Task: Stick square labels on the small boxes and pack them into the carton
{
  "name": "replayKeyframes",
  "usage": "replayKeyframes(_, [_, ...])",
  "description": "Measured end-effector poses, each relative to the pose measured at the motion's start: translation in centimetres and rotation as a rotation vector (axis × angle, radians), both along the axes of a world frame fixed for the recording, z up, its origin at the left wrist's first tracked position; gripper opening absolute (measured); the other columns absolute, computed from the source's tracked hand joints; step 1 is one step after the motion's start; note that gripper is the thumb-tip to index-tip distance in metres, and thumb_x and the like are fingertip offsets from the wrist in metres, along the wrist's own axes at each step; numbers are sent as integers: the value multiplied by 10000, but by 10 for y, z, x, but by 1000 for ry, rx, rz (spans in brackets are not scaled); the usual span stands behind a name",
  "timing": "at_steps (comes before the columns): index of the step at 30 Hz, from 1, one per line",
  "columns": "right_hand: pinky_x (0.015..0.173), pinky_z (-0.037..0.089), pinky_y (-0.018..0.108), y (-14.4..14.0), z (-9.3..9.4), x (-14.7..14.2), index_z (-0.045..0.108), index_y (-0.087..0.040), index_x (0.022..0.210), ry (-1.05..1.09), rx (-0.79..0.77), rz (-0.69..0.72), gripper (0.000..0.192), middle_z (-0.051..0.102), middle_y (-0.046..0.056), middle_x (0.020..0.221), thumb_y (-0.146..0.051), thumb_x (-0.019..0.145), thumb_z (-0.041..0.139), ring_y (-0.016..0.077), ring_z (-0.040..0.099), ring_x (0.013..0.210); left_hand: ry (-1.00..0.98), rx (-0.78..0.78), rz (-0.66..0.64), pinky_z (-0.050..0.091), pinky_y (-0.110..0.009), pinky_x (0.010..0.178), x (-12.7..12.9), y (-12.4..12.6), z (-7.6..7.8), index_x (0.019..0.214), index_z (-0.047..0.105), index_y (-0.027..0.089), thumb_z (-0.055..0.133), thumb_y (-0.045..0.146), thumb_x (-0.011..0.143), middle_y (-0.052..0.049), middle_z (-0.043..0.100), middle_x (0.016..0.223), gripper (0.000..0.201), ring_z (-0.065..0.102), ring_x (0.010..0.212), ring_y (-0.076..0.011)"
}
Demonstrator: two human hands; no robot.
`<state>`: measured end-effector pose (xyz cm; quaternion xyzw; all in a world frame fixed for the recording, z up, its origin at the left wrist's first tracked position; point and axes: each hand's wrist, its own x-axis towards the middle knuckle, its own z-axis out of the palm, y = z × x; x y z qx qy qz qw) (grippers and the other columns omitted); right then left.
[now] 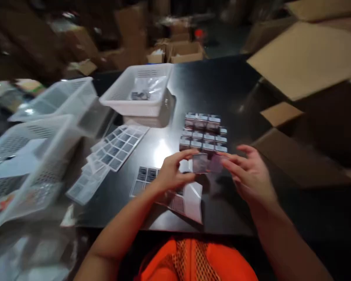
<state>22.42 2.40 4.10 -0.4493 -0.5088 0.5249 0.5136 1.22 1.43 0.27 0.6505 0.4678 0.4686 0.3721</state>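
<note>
My left hand (175, 171) pinches a small, clear, flat square case (199, 163) between thumb and fingers above the table. My right hand (250, 173) has its thumb and fingertips closed on the edge of a purplish see-through square piece (215, 162), right beside the case. Whether the two pieces touch is blurred. Just beyond the hands, several small dark-bodied boxes (203, 134) with pale tops stand in rows. Below my left hand lies a sticker sheet (146, 175) of dark squares, and a sheet with a bare white end (193, 197) curls up near the table's front edge.
More label sheets (119, 146) lie fanned out on the left of the dark shiny table (210, 84). Behind them stands a white plastic basket (140, 105) holding clear bags. Other baskets (55, 156) are at the far left. Open cardboard boxes (307, 58) border the right side.
</note>
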Motion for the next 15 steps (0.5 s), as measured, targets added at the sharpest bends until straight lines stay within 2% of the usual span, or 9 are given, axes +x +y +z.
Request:
replayKeyframes(2, [908, 580, 407, 4, -13, 4, 435, -307, 1052, 96, -120, -25, 669, 724, -41, 767, -495, 651, 936, 263, 739, 1075, 106, 52, -6, 569, -355, 970, -1, 1, -3, 1263, 725, 229, 818, 101, 677, -27, 775, 1128, 606, 707, 1006, -202])
replayKeyframes(4, [929, 571, 416, 6, -19, 4, 410, -301, 1063, 182, -191, 17, 727, 722, -53, 754, -449, 610, 959, 258, 735, 1095, 194, 114, -12, 585, -336, 900, -1, -2, -3, 1254, 728, 230, 823, 128, 693, -25, 781, 1078, 578, 708, 932, -192])
replayKeyframes(10, [958, 548, 404, -1, -15, 1, 410, -281, 1090, 170, -186, 111, 720, 677, -77, 684, -404, 643, 961, 255, 719, 1137, 305, 137, -13, 551, -241, 659, 5, -11, 0, 1275, 712, 222, 839, 161, 715, -29, 772, 1042, 577, 663, 742, -136])
replayKeyframes(15, [930, 546, 401, -2, -14, 5, 418, -277, 1108, 96, -216, 96, 716, 681, -70, 698, -418, 647, 946, 262, 724, 1098, 279, 139, -30, 544, -232, 635, 5, -8, -1, 1267, 709, 217, 826, 157, 705, -28, 769, 1047, 576, 656, 728, -128])
